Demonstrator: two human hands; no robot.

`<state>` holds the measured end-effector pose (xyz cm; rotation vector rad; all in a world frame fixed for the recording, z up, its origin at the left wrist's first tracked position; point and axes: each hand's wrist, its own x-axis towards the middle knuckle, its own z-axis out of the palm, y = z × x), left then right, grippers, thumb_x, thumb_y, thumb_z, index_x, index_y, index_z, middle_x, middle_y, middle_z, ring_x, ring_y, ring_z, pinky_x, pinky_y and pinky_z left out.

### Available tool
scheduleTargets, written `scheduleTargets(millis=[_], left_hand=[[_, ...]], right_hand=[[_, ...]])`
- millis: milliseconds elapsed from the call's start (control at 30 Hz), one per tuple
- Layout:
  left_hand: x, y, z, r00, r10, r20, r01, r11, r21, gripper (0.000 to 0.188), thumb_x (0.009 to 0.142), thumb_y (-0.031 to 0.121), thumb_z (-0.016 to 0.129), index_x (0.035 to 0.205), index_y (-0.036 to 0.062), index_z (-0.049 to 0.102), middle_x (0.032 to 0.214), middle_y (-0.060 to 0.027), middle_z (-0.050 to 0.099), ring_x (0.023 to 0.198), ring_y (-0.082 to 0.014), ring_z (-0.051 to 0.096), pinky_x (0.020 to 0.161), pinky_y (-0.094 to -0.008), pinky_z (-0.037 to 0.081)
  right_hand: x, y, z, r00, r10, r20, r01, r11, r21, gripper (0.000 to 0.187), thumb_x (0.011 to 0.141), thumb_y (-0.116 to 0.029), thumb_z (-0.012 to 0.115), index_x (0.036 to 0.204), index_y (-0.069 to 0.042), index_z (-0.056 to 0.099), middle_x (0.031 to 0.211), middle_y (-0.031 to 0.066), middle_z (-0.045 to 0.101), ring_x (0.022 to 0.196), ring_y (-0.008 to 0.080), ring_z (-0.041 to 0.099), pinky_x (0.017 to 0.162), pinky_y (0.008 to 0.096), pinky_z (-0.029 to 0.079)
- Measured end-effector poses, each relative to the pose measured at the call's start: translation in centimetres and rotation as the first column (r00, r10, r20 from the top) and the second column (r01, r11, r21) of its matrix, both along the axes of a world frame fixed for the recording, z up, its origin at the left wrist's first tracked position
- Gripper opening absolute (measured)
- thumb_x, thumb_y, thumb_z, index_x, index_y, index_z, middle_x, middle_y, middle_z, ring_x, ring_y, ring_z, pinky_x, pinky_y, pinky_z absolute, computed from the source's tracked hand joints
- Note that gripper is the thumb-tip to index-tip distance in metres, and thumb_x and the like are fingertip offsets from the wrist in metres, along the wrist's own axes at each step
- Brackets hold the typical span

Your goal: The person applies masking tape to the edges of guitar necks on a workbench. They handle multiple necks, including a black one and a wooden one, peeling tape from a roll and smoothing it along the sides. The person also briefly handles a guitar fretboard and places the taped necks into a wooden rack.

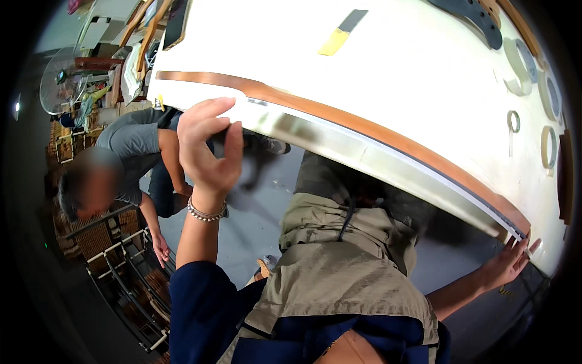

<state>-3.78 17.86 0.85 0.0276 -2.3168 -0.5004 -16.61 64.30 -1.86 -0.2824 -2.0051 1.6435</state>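
Note:
A long thin brown strip (364,130) lies along the front edge of a white worktable (394,67). My left hand (209,145) is raised near the strip's left part, fingers curled on a small dark object that is blurred; a beaded bracelet sits on that wrist. My right hand (509,264) is at the strip's right end, fingers spread and pressing on the table's corner edge. A khaki apron (339,267) hangs over my front below the table edge.
Another person (130,161) in a grey shirt bends over a wire rack (130,267) at the left. Tape rolls (548,145) and a dark flat shape (479,15) lie at the table's right. A yellow-and-grey piece (341,33) rests mid-table. A fan (57,82) stands far left.

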Motion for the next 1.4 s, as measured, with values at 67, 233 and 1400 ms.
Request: scheduleTargets(millis=[67, 233, 1400], left_hand=[[-0.2, 1.0, 0.0, 0.983, 0.132, 0.127, -0.100, 0.968, -0.230, 0.023, 0.079, 0.004, 0.063, 0.098, 0.0122, 0.052, 0.105, -0.0009, 0.066, 0.112, -0.0215, 0.054, 0.105, -0.0435, 0.019], [0.0, 1.9, -0.7, 0.944, 0.287, 0.162, -0.215, 0.908, -0.360, 0.024, 0.083, 0.008, 0.059, 0.105, 0.0150, 0.052, 0.104, 0.0043, 0.066, 0.117, -0.0182, 0.051, 0.109, -0.0435, 0.004], [-5.3, 13.0, -1.8, 0.970, -0.082, 0.228, 0.172, 0.895, -0.411, 0.032, 0.085, 0.005, 0.053, 0.109, 0.0226, 0.064, 0.113, 0.0064, 0.062, 0.126, -0.0277, 0.041, 0.108, -0.0507, -0.017]], right_hand=[[-0.2, -0.1, -0.2, 1.000, 0.011, -0.021, -0.011, 1.000, -0.009, 0.045, 0.094, -0.013, 0.051, 0.135, 0.002, 0.039, 0.107, 0.0145, 0.058, 0.098, 0.0187, 0.056, 0.087, 0.0295, 0.045], [-0.2, 0.7, -0.6, 0.999, 0.026, -0.026, -0.027, 1.000, -0.011, 0.048, 0.094, -0.015, 0.051, 0.135, 0.004, 0.036, 0.113, 0.0174, 0.059, 0.101, 0.0206, 0.057, 0.088, 0.0333, 0.046], [-0.5, -1.9, 0.3, 0.995, -0.041, -0.087, 0.036, 0.998, -0.056, 0.056, 0.086, -0.001, 0.061, 0.136, 0.005, 0.035, 0.104, 0.0099, 0.060, 0.091, 0.0101, 0.057, 0.080, 0.0208, 0.047]])
